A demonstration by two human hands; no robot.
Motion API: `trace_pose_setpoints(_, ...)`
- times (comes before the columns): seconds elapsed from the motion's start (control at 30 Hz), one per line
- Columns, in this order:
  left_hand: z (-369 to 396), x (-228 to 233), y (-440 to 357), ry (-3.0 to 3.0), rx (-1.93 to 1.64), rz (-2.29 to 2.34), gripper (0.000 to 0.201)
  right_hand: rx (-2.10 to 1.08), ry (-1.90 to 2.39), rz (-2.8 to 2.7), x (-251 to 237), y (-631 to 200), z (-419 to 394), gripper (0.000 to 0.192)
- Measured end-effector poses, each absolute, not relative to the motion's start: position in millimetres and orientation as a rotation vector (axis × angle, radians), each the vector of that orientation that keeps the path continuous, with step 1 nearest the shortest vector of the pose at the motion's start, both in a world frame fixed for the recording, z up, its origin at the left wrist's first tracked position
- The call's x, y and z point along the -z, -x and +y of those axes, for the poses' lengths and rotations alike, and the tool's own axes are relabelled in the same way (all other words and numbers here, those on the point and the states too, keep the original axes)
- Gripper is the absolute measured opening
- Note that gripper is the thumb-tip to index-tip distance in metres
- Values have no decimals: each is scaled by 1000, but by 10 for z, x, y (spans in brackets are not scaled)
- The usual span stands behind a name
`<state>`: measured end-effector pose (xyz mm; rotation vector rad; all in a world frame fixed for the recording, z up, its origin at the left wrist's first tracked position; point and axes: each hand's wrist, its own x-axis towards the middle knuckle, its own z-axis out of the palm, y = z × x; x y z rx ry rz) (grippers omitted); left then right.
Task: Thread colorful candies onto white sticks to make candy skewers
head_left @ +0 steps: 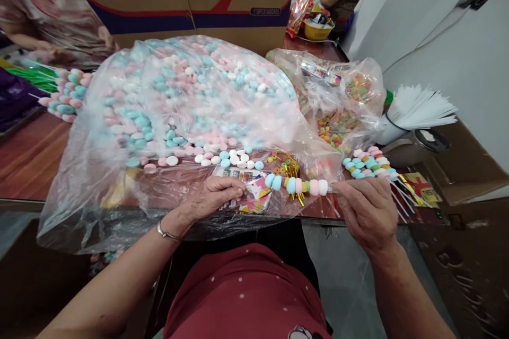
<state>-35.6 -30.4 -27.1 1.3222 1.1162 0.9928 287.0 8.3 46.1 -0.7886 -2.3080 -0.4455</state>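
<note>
A white stick threaded with pink, blue and white marshmallows and small yellow-green pieces makes a marshmallow skewer, held level above the table edge. My right hand is closed around its bare right end. Just left of the skewer's other end, my left hand is pinched shut; whatever its fingertips hold is too small to make out. Beyond both hands a large clear plastic bag lies open toward me, full of marshmallows. Gold twist ties and small printed packets lie under the skewer.
Finished skewers lie at right, more skewers at left. Behind them stand a cup of white sticks, a grey mug and a bag of colourful rings. A big carton blocks the back; two other people sit beyond.
</note>
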Motion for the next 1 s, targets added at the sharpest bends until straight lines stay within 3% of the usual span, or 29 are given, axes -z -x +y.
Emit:
trace_pose_setpoints(0.63,-206,142,465,-2058,-889,1277,23,161,764,-2466,-452,-2738,155,10)
trace_pose_setpoints(1.0,-221,53,490,-2100,-756,1254,21,250,818,-2409,-338,-2664,215,10)
